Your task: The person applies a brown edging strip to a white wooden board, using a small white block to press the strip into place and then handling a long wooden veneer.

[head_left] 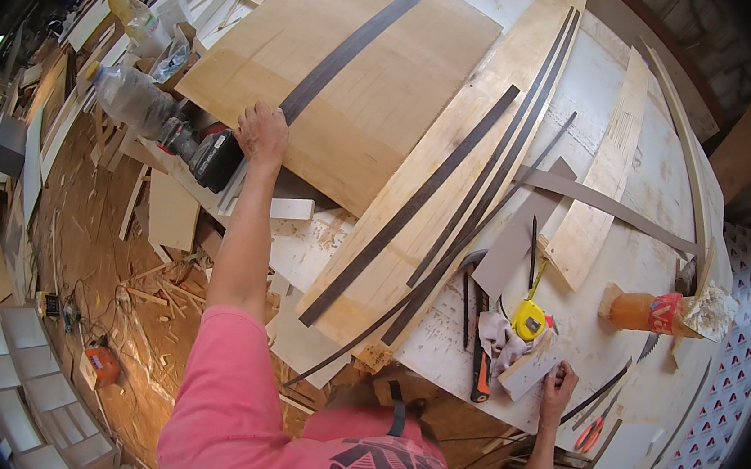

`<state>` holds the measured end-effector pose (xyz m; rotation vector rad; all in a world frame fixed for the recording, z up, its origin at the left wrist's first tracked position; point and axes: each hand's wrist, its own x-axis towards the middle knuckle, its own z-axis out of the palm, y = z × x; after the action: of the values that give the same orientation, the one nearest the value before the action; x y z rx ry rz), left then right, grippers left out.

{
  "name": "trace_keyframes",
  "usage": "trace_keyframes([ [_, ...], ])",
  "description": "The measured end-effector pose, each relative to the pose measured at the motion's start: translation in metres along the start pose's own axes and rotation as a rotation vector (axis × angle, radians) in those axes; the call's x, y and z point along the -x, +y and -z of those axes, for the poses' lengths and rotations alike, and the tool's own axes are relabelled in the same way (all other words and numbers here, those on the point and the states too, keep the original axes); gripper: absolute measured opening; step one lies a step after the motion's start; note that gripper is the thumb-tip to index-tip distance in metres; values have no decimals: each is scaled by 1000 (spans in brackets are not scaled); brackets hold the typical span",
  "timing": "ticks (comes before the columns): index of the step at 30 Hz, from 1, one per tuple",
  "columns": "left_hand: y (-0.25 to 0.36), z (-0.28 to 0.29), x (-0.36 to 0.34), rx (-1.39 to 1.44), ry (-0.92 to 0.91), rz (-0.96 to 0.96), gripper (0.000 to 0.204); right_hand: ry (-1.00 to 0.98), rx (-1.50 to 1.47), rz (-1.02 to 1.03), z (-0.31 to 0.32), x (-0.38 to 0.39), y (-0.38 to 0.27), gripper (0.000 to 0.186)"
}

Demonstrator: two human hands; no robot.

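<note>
A plywood panel (347,60) lies on the workbench with a dark strip (357,47) running across it. My left hand (263,133) is at the panel's near left edge, fingers bent and pressed on the near end of that strip. At the bench's near edge my right hand (558,390) has its fingers curled at the end of a small pale block (529,367); its grip is partly hidden. Close to the block are a crumpled cloth (499,341), a yellow tape measure (529,321) and an orange-and-black utility knife (481,371).
More dark strips (410,206) lie on a long board (366,234) between my hands. A cordless drill (202,153) and plastic bottle (131,98) stand left. Right are an orange-filled bottle (648,312) and red-handled scissors (589,434). Wood scraps (175,297) litter the floor.
</note>
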<state>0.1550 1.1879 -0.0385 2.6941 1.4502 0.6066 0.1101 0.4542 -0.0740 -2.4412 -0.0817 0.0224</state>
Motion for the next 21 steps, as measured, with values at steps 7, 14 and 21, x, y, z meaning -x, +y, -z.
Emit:
trace_keyframes([
  [7, -7, -5, -20, 28, -88, 173, 39, -31, -9, -79, -1, -2, -5, 43],
  [14, -14, -7, -24, -16, -33, 19, 36, 1, -1, -7, -3, -3, 0, 40],
  [21, -6, -1, -5, -121, -13, -151, 29, -19, 39, -32, 1, -1, -6, 42],
])
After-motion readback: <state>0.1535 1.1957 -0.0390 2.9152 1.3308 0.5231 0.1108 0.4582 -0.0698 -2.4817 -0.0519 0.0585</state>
